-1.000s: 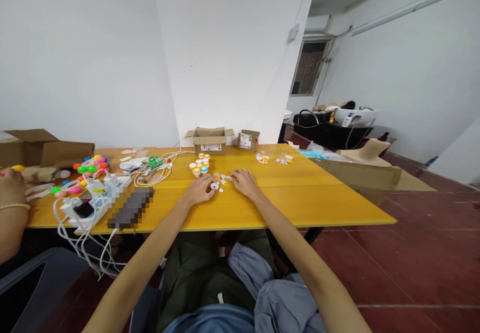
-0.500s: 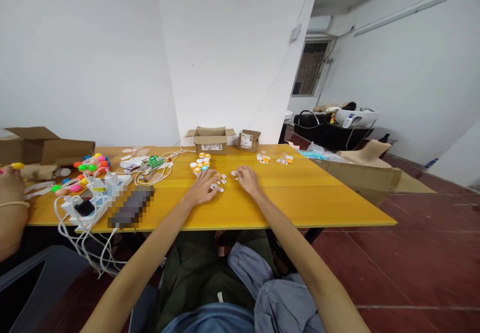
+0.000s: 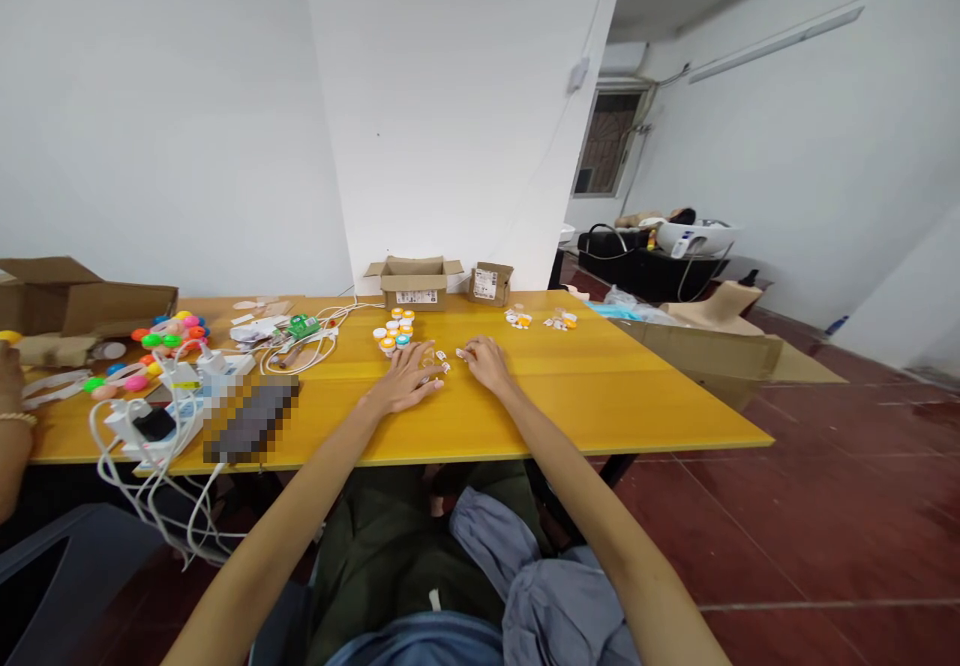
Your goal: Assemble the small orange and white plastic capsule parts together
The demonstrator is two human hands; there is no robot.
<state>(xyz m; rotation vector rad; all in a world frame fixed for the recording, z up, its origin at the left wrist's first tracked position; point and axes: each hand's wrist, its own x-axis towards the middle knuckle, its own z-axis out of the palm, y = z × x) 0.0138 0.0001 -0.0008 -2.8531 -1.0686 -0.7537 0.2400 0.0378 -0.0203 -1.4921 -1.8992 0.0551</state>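
Left hand (image 3: 405,383) spread flat, right hand (image 3: 484,361) curled over small white pieces (image 3: 442,361); capped pots (image 3: 395,331) grouped at 11 o'clock on worktop (image 3: 600,396); pieces unsorted.

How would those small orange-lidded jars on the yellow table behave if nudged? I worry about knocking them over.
The small orange-lidded jars look squat and wide for their height, so they would probably slide rather than tip. They seem light plastic, so a brush from the left hand could scatter them. Set on its side, one would likely roll across the smooth table.

Your small white flat round pieces (image 3: 442,361) lie scattered flat on the yellow tabletop, just between and beyond your fingertips.
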